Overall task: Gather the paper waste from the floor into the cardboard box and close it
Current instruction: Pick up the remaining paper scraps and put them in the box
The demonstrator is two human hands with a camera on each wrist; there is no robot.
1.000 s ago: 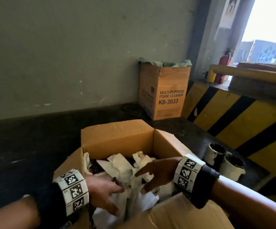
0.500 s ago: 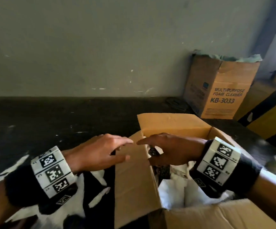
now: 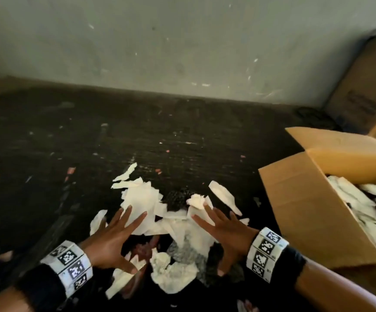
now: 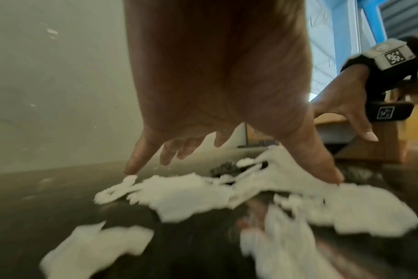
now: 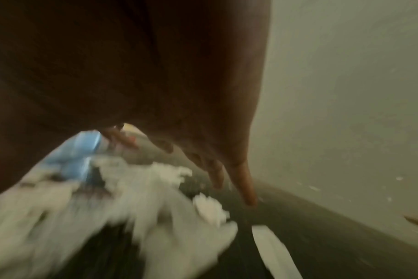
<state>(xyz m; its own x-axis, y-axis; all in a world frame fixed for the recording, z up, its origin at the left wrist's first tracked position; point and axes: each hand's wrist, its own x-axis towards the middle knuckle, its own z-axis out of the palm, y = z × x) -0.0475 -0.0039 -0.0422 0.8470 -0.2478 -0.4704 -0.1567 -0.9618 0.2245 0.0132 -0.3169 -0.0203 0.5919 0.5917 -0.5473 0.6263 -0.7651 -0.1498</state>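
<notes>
both hands are spread flat, palms down, over a pile of torn white paper waste on the dark floor. the left hand has its fingers straight and fanned apart, with the fingertips at or just above the paper on the near-left part of the pile; it holds nothing. the right hand is likewise extended with straight, separated fingers, reaching over the right part of the pile, just behind a crumpled white wad; it holds nothing. whether either palm presses the paper cannot be told because of motion blur. more scraps lie between and below the two wrists, mixed with dark debris. the cardboard box stands to the right of the right hand, near it but apart, with its flaps open and white paper visible inside. a second cardboard box stands beyond the right hand against the wall.
</notes>
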